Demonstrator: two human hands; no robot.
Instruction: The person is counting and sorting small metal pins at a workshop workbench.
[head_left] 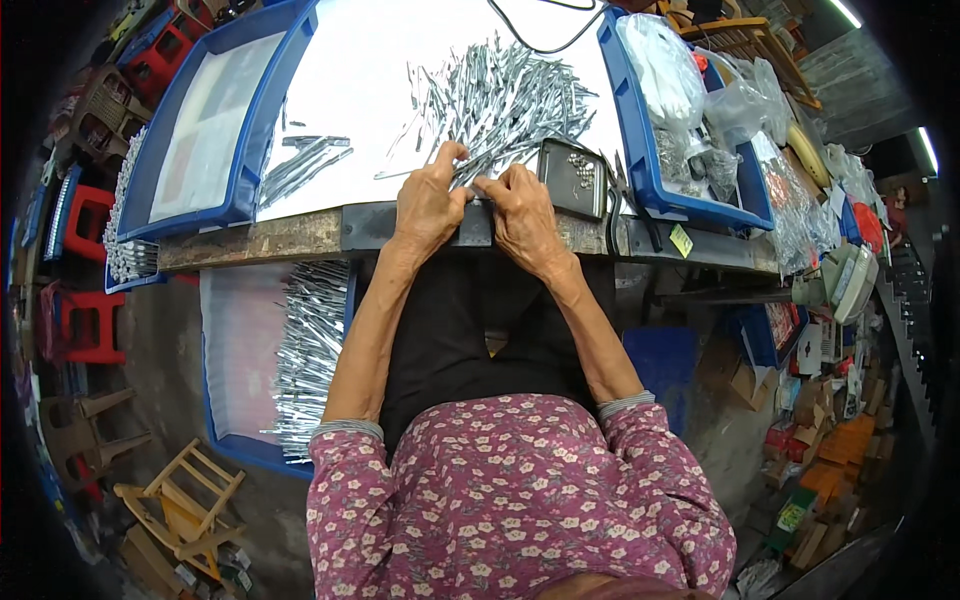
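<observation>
At the table's near edge, my left hand (428,208) is closed, with thumb and fingers pinched together. My right hand (524,215) is closed close beside it, its fingertips almost meeting the left ones. What sits between the fingertips is too small to make out. Just beyond both hands lies a large loose pile of thin silvery metal strips (505,95). A dark shallow tray (598,200) with small metal parts (581,168) in it lies right of my right hand. Left of my left hand, a smaller bunch of strips (300,172) rests on the white tabletop (365,90).
A blue tray (245,170) with a pale liner stands at left. At right, a blue bin (640,150) holds plastic bags; a dark-handled tool (645,222) lies beside it. Below the table edge, another blue tray (235,445) holds many strips. A black cable (530,45) crosses the far side.
</observation>
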